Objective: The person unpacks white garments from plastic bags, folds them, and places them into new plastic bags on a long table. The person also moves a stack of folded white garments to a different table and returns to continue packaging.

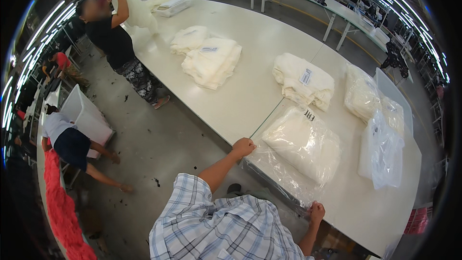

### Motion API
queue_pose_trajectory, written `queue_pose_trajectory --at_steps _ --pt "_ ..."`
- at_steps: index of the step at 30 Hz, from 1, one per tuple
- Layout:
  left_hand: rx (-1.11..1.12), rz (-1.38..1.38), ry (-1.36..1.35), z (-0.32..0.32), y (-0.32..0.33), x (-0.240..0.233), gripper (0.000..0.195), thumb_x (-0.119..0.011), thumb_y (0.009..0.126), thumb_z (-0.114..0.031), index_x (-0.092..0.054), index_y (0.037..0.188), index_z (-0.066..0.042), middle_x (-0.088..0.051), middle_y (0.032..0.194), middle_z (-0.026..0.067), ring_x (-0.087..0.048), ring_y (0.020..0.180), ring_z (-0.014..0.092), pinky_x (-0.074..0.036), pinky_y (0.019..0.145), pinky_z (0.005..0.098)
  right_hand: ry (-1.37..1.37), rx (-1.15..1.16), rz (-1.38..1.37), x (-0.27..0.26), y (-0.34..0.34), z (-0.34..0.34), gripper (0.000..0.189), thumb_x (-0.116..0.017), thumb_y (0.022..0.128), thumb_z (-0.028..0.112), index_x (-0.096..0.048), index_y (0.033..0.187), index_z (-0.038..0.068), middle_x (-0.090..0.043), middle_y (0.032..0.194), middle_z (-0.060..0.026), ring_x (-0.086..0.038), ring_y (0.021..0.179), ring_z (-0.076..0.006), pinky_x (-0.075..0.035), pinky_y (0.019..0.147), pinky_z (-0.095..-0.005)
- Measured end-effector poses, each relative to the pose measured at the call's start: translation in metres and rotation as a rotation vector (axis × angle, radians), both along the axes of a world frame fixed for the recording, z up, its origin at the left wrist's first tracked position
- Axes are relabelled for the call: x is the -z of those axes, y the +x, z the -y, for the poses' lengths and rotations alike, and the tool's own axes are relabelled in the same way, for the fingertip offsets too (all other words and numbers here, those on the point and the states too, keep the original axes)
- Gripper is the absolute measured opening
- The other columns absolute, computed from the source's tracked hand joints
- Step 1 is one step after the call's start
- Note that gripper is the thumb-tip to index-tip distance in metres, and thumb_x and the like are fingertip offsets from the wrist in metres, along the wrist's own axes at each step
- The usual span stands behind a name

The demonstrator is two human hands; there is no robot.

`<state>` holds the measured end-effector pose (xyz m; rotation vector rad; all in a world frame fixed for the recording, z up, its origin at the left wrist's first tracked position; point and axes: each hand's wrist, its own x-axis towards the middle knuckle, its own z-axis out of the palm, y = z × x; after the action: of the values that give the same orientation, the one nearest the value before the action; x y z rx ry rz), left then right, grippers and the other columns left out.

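A transparent plastic bag (pixel 278 168) lies at the table's near edge with a folded cream-coloured fabric piece (pixel 296 137) inside it. Its near end hangs over the edge, stretched between my hands. My left hand (pixel 244 147) grips one corner of that end, and my right hand (pixel 317 212) pinches the opposite corner. Dark printed letters show on the bag's far part. Just beyond it rests another folded cream piece (pixel 306 79), unbagged, with a white label (pixel 305 77) on top.
Further along the white table (pixel 252 25) lie more folded cream pieces (pixel 211 61). Bagged pieces (pixel 362 92) and a white plastic basket (pixel 364 151) draped with plastic bags (pixel 386 151) stand at right. A co-worker (pixel 108 39) lifts cream fabric at the far left. Another person (pixel 68 133) bends beside a white bin (pixel 85 115).
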<state>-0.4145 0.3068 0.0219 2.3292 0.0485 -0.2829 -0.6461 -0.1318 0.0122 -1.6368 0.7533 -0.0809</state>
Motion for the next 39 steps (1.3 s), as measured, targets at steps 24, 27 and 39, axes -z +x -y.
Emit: queue_pose_trajectory --at_steps 24,27,39 --pt "0.853 0.72 0.455 -0.075 -0.011 -0.027 0.06 -0.056 0.087 -0.007 -0.044 0.143 -0.025 -0.038 0.151 0.0142 -0.043 0.135 0.032 -0.042 0.105 0.0436 -1.316 -0.602 0.363 -0.037 -0.012 0.01 0.062 -0.066 0.082 0.004 -0.043 0.139 0.002 -0.046 0.142 -0.0194 -0.044 0.129 -0.0388 -0.037 0.106 -0.0499" --pt "0.941 0.757 0.387 -0.081 0.002 -0.02 0.055 -0.049 0.091 -0.009 -0.042 0.143 -0.022 -0.033 0.156 0.0086 -0.036 0.142 0.027 -0.037 0.111 0.0443 -1.365 -0.74 0.385 -0.033 -0.002 0.016 0.054 -0.062 0.083 0.003 -0.049 0.135 0.002 -0.044 0.145 -0.0199 -0.042 0.133 -0.0391 -0.034 0.108 -0.053" --pt "1.298 0.909 0.229 -0.056 0.041 0.013 0.038 -0.041 0.098 -0.014 -0.05 0.135 -0.014 -0.048 0.146 0.0073 -0.039 0.14 0.025 -0.029 0.118 0.0457 -1.269 -0.876 0.404 -0.024 0.021 0.021 0.025 -0.059 0.088 0.005 -0.067 0.11 0.011 -0.065 0.121 -0.0134 -0.056 0.121 -0.0334 -0.041 0.103 -0.0491"
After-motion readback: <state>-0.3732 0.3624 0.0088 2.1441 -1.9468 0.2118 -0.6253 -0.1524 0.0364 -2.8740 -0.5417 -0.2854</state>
